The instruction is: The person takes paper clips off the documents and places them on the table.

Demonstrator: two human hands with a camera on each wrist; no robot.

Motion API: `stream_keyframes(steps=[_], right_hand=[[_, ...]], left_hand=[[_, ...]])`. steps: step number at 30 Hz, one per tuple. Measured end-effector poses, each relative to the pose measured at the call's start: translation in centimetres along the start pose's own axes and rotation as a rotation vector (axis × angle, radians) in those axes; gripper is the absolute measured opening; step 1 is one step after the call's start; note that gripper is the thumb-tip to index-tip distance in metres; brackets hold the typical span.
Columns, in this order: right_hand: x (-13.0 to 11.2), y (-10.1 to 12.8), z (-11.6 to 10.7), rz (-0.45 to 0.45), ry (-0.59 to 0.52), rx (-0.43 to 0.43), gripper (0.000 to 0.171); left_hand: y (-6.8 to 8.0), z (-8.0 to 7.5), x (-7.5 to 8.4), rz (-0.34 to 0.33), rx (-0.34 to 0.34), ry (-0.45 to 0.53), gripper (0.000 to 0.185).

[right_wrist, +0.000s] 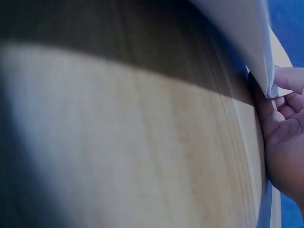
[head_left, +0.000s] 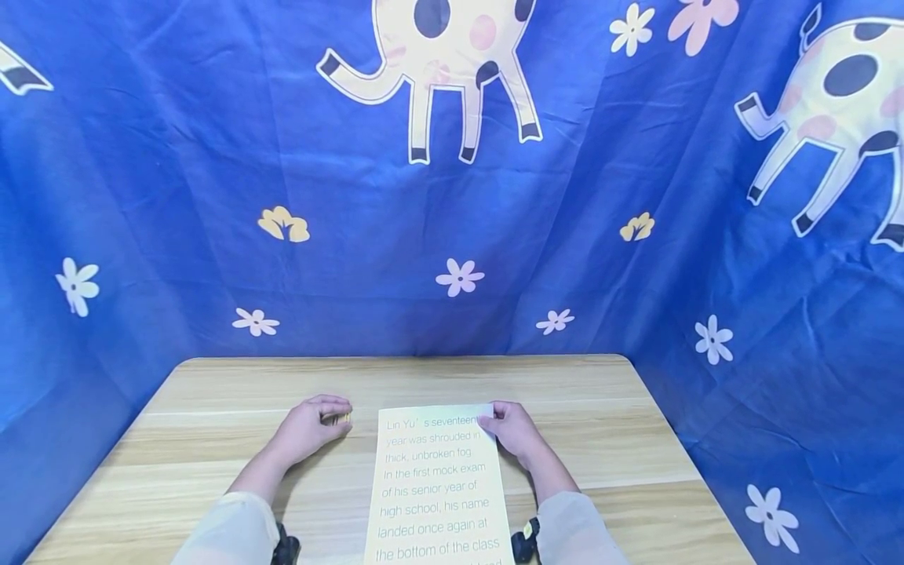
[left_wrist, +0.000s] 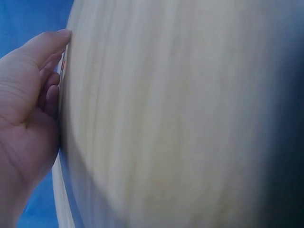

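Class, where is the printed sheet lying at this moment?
In the head view the sheet lies on the table, near the front edge, between the hands; the right hand pinches its far right corner.

The printed sheet (head_left: 439, 486) is running off the bottom edge of the head view, its last line of text cut through. Both forearms are leaving that edge too. Something small is lying under the left hand's (head_left: 311, 428) curled fingers, too small to identify. In both wrist views the surface (left_wrist: 180, 118) is smearing into blur, and each hand is showing only partly at the frame edge.
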State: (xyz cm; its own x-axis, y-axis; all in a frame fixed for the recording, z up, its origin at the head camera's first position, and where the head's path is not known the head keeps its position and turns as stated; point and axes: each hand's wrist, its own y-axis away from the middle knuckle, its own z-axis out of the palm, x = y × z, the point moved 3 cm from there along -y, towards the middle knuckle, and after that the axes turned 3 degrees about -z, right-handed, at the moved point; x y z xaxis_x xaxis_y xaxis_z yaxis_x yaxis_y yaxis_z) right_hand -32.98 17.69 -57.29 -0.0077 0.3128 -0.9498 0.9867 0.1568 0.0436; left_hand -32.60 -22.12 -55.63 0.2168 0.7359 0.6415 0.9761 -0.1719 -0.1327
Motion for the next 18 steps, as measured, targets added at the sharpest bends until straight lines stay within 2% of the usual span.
stream_keyframes(steps=[7,18], right_hand=[[0.02,0.0,-0.04,0.005,-0.002,0.004,0.016],[-0.2,0.15,0.17,0.013,0.0,0.015,0.017]], left_hand=[[0.03,-0.01,0.02,0.002,-0.029,0.005,0.041],[0.12,-0.25,-0.01,-0.003,-0.032,0.02,0.044]])
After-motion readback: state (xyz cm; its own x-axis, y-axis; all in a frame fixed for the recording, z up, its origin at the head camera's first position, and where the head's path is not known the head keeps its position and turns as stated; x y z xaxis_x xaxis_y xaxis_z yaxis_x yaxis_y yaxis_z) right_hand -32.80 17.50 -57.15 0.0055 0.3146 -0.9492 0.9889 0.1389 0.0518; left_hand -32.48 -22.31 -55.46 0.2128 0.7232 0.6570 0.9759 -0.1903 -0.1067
